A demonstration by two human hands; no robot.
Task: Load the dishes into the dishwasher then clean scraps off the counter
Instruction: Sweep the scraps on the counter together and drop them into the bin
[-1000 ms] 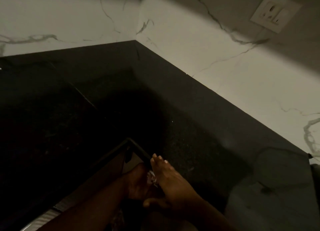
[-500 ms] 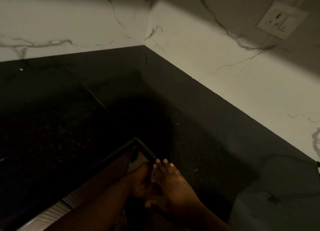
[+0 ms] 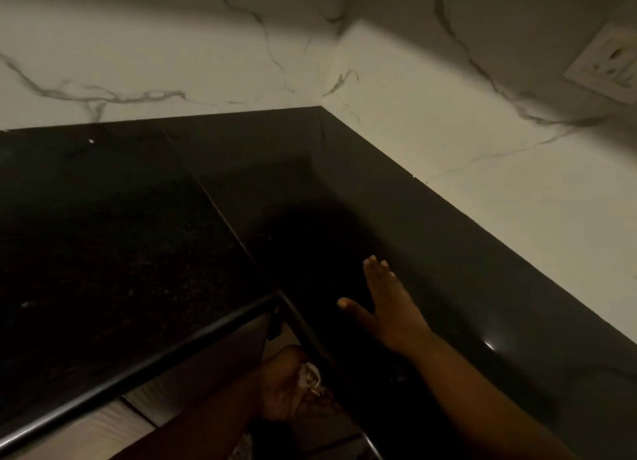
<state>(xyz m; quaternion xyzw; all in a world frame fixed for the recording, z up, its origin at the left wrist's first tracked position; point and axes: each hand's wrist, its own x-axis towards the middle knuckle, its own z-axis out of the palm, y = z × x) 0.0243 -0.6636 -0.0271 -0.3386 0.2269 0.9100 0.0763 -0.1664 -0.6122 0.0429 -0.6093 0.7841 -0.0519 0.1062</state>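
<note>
Both hands splitting now; right hand reaching flat, fingers spread, over the counter; left hand cupping scraps below the edge; sweeping continuing.

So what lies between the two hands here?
In the head view, the counter's rounded front edge and a dark strip of counter separate the flat right hand from the cupped left hand holding pale scraps.

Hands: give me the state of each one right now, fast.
Left hand: cupped below the counter edge, holding pale scraps.
Right hand: open, fingers straight, flat over the dark counter, holding nothing.
</note>
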